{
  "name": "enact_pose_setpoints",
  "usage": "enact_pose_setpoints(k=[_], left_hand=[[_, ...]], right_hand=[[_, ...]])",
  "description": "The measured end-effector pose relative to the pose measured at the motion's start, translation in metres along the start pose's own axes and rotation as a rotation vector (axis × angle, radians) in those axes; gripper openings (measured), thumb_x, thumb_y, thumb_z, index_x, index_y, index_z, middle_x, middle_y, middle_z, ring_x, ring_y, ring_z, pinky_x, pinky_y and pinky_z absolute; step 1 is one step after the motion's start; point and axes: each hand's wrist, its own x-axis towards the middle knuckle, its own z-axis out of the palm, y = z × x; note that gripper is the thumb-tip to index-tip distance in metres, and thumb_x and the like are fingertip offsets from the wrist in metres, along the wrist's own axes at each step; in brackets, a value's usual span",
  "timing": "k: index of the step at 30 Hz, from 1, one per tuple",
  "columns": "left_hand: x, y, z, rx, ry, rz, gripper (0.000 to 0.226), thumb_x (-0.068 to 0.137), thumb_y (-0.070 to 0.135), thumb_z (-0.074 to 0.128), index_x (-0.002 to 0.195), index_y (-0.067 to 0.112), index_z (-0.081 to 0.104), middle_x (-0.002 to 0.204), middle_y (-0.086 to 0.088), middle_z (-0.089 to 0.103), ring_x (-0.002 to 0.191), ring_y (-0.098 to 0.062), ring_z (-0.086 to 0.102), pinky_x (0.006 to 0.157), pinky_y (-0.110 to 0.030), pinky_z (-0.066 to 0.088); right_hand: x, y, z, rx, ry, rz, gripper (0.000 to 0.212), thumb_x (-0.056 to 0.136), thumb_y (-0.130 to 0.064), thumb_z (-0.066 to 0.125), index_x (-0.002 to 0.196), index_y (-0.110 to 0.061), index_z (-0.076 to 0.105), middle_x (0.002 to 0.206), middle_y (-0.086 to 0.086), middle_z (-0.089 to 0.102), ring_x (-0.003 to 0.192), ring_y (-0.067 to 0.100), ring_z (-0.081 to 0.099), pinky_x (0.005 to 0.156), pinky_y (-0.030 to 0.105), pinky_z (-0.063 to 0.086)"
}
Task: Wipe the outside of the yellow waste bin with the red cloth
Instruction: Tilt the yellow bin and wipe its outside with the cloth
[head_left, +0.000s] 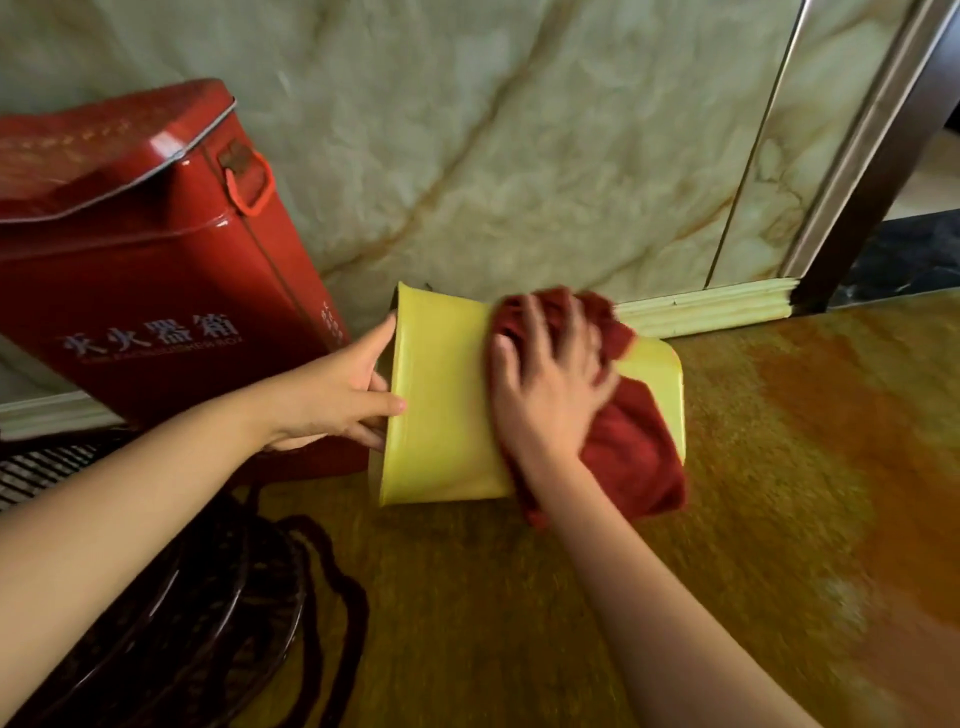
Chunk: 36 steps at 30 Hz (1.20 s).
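Observation:
The yellow waste bin lies on its side on the floor, its open rim facing left and its base to the right. My left hand grips that rim, thumb on the outer wall and fingers inside. The red cloth is bunched over the bin's upper side wall near the base. My right hand presses flat on the cloth with fingers spread. The cloth hides much of the bin's right half.
A red metal fire extinguisher box with a handle stands just left of the bin against the marble wall. A dark fan grille and cable lie at lower left. Amber floor stretches to the right; a door frame stands at upper right.

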Motion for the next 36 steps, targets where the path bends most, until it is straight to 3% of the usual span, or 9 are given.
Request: enact_pose_setpoints(k=[4, 7, 16, 19, 23, 27, 30, 32, 36], left_hand=[[0.006, -0.003, -0.001, -0.026, -0.003, 0.027, 0.078, 0.084, -0.004, 0.05, 0.133, 0.047, 0.018, 0.079, -0.007, 0.068, 0.07, -0.01, 0.066, 0.057, -0.031, 0.057], [0.011, -0.009, -0.011, -0.013, 0.002, 0.023, 0.079, 0.084, -0.003, 0.05, 0.129, 0.054, 0.021, 0.065, -0.002, 0.07, 0.065, -0.013, 0.067, 0.056, -0.029, 0.057], [0.03, -0.014, -0.034, -0.101, 0.133, -0.077, 0.077, 0.084, -0.007, 0.046, 0.137, 0.044, 0.021, 0.089, -0.02, 0.062, 0.057, -0.012, 0.066, 0.05, -0.023, 0.055], [0.036, -0.008, -0.032, -0.17, 0.076, -0.072, 0.071, 0.084, -0.008, 0.044, 0.134, 0.04, 0.029, 0.087, -0.01, 0.065, 0.056, -0.01, 0.066, 0.052, -0.023, 0.055], [0.054, 0.009, -0.027, -0.208, 0.058, 0.069, 0.051, 0.084, -0.004, 0.044, 0.127, 0.024, 0.042, 0.087, 0.001, 0.067, 0.061, -0.008, 0.066, 0.057, -0.022, 0.054], [0.032, -0.023, -0.02, -0.122, -0.045, 0.11, 0.084, 0.074, -0.009, 0.058, 0.135, 0.04, 0.026, 0.103, -0.001, 0.069, 0.089, -0.012, 0.068, 0.074, -0.024, 0.055], [0.02, -0.052, 0.001, 0.117, 0.074, 0.172, 0.094, 0.077, 0.005, 0.062, 0.133, 0.052, 0.002, 0.109, 0.008, 0.065, 0.098, -0.004, 0.064, 0.083, -0.02, 0.051], [0.024, -0.052, 0.007, 0.194, 0.169, 0.229, 0.096, 0.076, 0.019, 0.064, 0.132, 0.057, -0.003, 0.119, 0.008, 0.06, 0.101, -0.001, 0.062, 0.087, -0.028, 0.052], [0.033, -0.037, 0.009, 0.125, 0.227, 0.281, 0.085, 0.08, 0.0, 0.057, 0.14, 0.037, 0.009, 0.116, -0.014, 0.064, 0.098, -0.027, 0.065, 0.089, -0.053, 0.049]], right_hand=[[0.021, -0.066, 0.01, -0.011, -0.052, -0.367, 0.048, 0.084, -0.056, 0.034, 0.127, -0.042, 0.047, 0.141, -0.001, 0.048, 0.13, 0.024, 0.041, 0.102, 0.056, 0.022], [0.042, -0.038, 0.01, -0.087, -0.096, -0.477, 0.047, 0.083, -0.06, 0.034, 0.122, -0.042, 0.052, 0.126, -0.004, 0.059, 0.116, 0.024, 0.051, 0.095, 0.051, 0.036], [0.054, 0.106, -0.006, -0.031, -0.066, 0.325, 0.053, 0.088, -0.052, 0.033, 0.139, -0.037, 0.029, 0.151, 0.011, 0.027, 0.139, 0.03, 0.021, 0.109, 0.051, 0.024], [0.022, 0.059, 0.005, -0.12, -0.043, 0.12, 0.053, 0.089, -0.052, 0.03, 0.14, -0.038, 0.029, 0.156, 0.011, 0.019, 0.144, 0.028, 0.014, 0.113, 0.053, 0.009], [0.025, -0.008, 0.02, -0.014, -0.115, -0.282, 0.046, 0.089, -0.05, 0.029, 0.131, -0.041, 0.043, 0.15, 0.002, 0.037, 0.139, 0.021, 0.028, 0.112, 0.052, 0.015], [0.062, 0.016, 0.021, 0.011, -0.179, -0.196, 0.041, 0.09, -0.048, 0.034, 0.127, -0.04, 0.048, 0.144, -0.003, 0.043, 0.136, 0.015, 0.032, 0.112, 0.054, 0.014], [0.056, 0.038, 0.025, 0.037, -0.047, -0.014, 0.042, 0.089, -0.043, 0.032, 0.125, -0.035, 0.053, 0.141, 0.0, 0.046, 0.135, 0.016, 0.033, 0.113, 0.052, 0.013], [0.047, 0.034, 0.028, 0.072, 0.049, 0.061, 0.046, 0.087, -0.041, 0.03, 0.123, -0.033, 0.055, 0.139, 0.002, 0.047, 0.134, 0.017, 0.034, 0.113, 0.05, 0.013], [0.027, 0.004, 0.025, 0.207, 0.023, -0.023, 0.056, 0.083, -0.041, 0.021, 0.128, -0.029, 0.052, 0.143, 0.005, 0.042, 0.136, 0.018, 0.03, 0.114, 0.046, 0.009]])
